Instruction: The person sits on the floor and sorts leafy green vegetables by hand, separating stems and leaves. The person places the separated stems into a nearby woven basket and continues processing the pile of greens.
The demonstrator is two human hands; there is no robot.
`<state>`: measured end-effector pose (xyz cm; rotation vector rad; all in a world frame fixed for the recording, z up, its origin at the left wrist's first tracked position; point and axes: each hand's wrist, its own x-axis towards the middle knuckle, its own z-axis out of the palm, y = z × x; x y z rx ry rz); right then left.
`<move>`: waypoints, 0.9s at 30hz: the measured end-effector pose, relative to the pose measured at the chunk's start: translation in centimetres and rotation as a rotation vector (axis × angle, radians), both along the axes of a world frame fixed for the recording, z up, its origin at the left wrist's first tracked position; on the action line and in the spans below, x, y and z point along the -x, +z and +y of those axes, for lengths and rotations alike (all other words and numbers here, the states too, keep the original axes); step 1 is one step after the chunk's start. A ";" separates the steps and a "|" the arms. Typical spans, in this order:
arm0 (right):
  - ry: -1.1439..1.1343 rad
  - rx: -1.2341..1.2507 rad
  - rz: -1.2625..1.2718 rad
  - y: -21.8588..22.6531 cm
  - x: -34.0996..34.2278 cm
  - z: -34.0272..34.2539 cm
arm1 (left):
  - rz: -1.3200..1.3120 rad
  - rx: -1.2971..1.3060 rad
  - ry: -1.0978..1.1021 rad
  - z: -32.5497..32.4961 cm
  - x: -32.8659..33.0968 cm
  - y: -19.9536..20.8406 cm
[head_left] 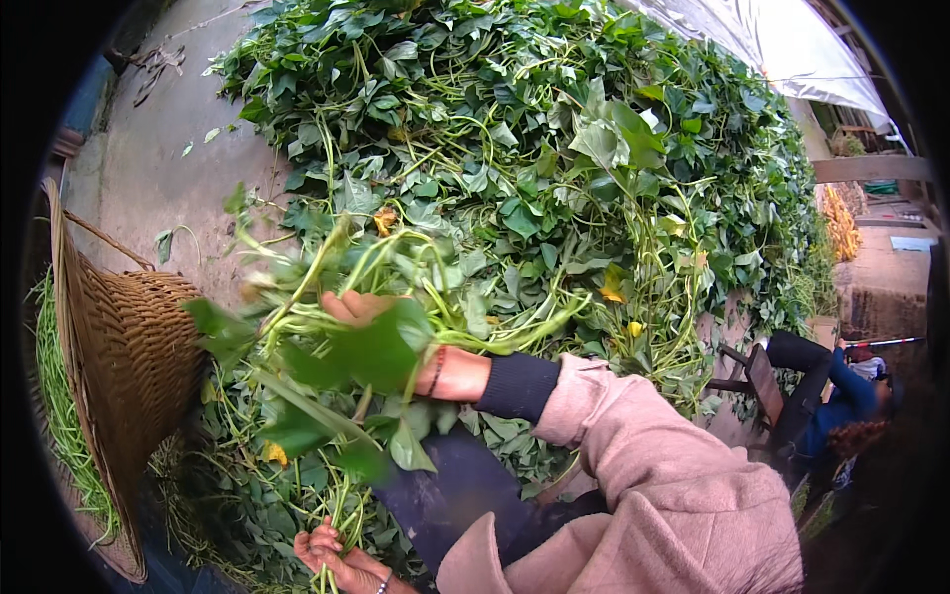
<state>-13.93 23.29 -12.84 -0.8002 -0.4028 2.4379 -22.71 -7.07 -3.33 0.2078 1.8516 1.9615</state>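
My right hand [358, 307], at the end of a pink sleeve, is closed around a bunch of leafy green vines [297, 319]. Broad leaves, smeared by motion, cover part of that hand. Lower down, my left hand [341, 559] grips a bundle of green stems [344, 510], its fingers curled round them near the bottom edge. Beyond both hands spreads a large heap of leafy vines [515, 158], with a few yellow leaves in it. More leaves lie around my dark trouser leg [450, 490].
At the left a woven basket [148, 327] lies tilted, with thin green stems [64, 416] in it. Concrete floor [188, 119] shows behind it. On the right another person [851, 396] sits by a dark stool [757, 381]. White sheeting [772, 40] borders the heap at far right.
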 end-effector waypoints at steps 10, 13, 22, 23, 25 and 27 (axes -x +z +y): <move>1.202 -1.734 -1.032 -0.5 -24.6 -6.7 | -0.088 -0.037 0.096 0.0 0.6 -0.3; 1.850 -1.861 -1.127 0.7 -37.8 -8.4 | -0.144 -0.082 0.086 0.9 -0.1 0.3; 2.064 -1.728 -1.044 -1.6 -42.1 -6.7 | -0.401 -0.424 0.042 1.4 3.3 1.4; 2.207 -1.650 -1.010 -1.1 -41.6 -6.5 | -0.538 -0.683 0.008 2.6 3.9 2.1; 2.310 -1.695 -0.949 -0.8 -40.4 -5.6 | -0.824 -1.060 0.002 7.2 4.3 7.2; 2.316 -1.749 -0.929 0.2 -40.4 -5.5 | -1.048 -1.256 -0.078 10.2 4.9 10.4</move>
